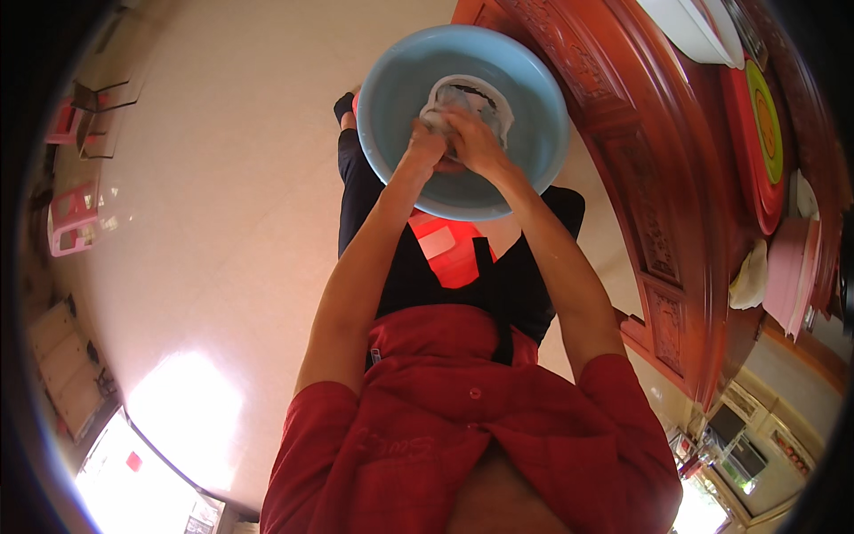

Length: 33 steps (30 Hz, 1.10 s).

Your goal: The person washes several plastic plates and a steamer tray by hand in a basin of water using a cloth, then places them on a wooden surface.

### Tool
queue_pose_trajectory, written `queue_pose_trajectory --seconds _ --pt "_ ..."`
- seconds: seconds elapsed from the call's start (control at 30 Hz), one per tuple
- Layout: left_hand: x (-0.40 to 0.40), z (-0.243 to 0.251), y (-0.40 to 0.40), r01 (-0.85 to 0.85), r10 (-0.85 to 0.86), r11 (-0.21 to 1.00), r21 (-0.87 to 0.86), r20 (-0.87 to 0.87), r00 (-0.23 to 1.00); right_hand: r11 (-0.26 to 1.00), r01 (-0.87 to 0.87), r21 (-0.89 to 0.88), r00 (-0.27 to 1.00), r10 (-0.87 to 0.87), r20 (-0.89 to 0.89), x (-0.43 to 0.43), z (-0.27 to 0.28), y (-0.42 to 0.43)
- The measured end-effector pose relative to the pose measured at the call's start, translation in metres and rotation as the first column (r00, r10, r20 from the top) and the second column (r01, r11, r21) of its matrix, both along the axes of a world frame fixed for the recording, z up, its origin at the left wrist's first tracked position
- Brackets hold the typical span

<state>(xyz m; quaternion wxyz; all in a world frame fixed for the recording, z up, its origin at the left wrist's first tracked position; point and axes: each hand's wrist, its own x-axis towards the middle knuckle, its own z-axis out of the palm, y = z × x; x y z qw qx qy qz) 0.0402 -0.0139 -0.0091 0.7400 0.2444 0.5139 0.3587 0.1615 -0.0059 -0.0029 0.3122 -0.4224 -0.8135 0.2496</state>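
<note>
A large light-blue plastic basin [393,87] is before me, between and partly over my knees. Inside it lies a crumpled white and pale-grey item [504,120], apparently cloth, with a dark streak near its far edge. My left hand [425,143] grips its near side with the fingers closed. Right beside it, my right hand [475,140] is bent over the same bunched material. Both hands nearly touch each other, and the fingers are slightly blurred. Whether the basin holds water I cannot tell.
A red plastic stool [446,248] shows between my legs under the basin. Carved reddish wooden furniture [640,173] curves close on the right, bearing a white basin [694,30], a red tray [740,133] and a pink container [790,274]. Pink stools [72,217] stand far left.
</note>
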Motion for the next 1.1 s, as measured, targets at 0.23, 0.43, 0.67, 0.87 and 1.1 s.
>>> queue_pose_trajectory --seconds 0.23,0.43,0.67,0.87,1.1 --pt "-0.002 -0.006 -0.002 -0.028 0.216 0.949 0.315 -0.581 0.785 0.969 0.059 -0.241 0.949 0.02 0.316 0.033 0.024 -0.021" --pt "0.002 0.027 -0.008 -0.085 0.09 0.996 0.031 -0.372 0.924 0.961 0.271 -0.063 0.858 -0.211 0.468 0.048 0.003 -0.01" --pt "0.004 0.029 -0.002 0.007 -0.014 1.0 -0.028 -0.277 0.961 0.964 0.257 0.066 0.936 -0.265 0.232 0.016 -0.016 0.019" --pt "-0.001 0.012 -0.004 0.038 -0.031 0.998 0.057 -0.119 0.992 0.999 -0.028 -0.045 0.986 0.035 0.162 0.001 0.002 0.001" --pt "0.002 0.01 -0.006 -0.063 0.093 0.989 0.137 -0.225 0.97 0.96 -0.038 -0.276 0.966 0.106 0.235 0.038 0.013 -0.017"
